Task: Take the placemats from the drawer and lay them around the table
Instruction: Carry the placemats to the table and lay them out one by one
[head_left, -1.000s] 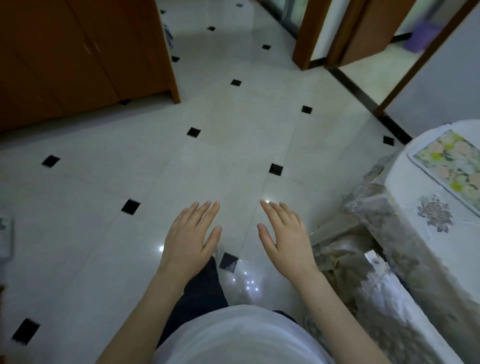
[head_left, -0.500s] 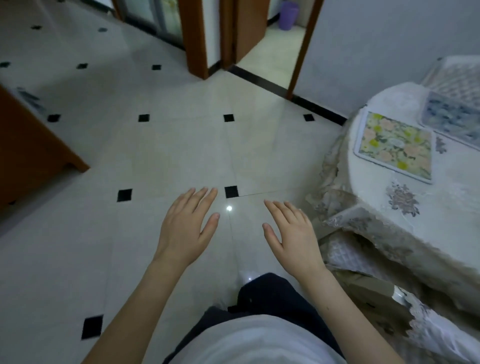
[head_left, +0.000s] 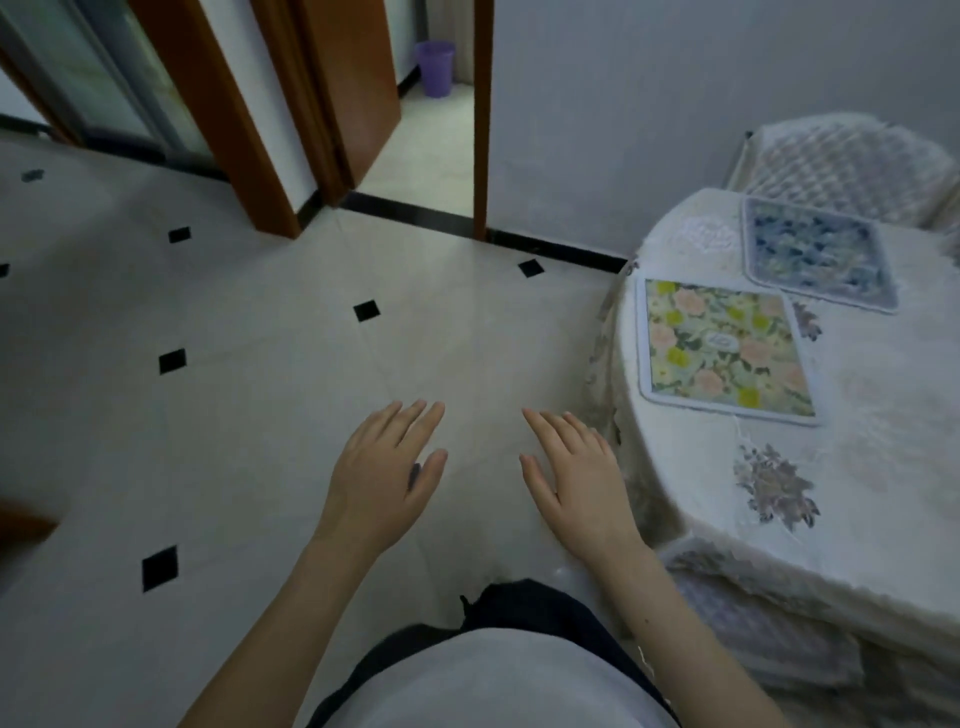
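Two placemats lie flat on the round table (head_left: 852, 467), which wears a white lace cloth. The nearer placemat (head_left: 722, 348) has a pink and yellow flower print. A blue patterned placemat (head_left: 815, 260) lies beyond it, towards the wall. My left hand (head_left: 384, 478) and my right hand (head_left: 576, 478) hover palm down over the floor, just left of the table's edge, with straight fingers and nothing in them. The drawer is out of view.
A cloth-covered chair (head_left: 852, 166) stands behind the table at the wall. Another covered seat (head_left: 753, 623) is tucked under the table's near side. An open doorway (head_left: 431, 135) with a purple bin (head_left: 436, 67) lies ahead. White tiled floor (head_left: 234, 415) spreads to the left.
The view has swung right, away from the brown cabinet, and more of the table and the blue placemat now show. Both hands stay flat and empty in front of me.
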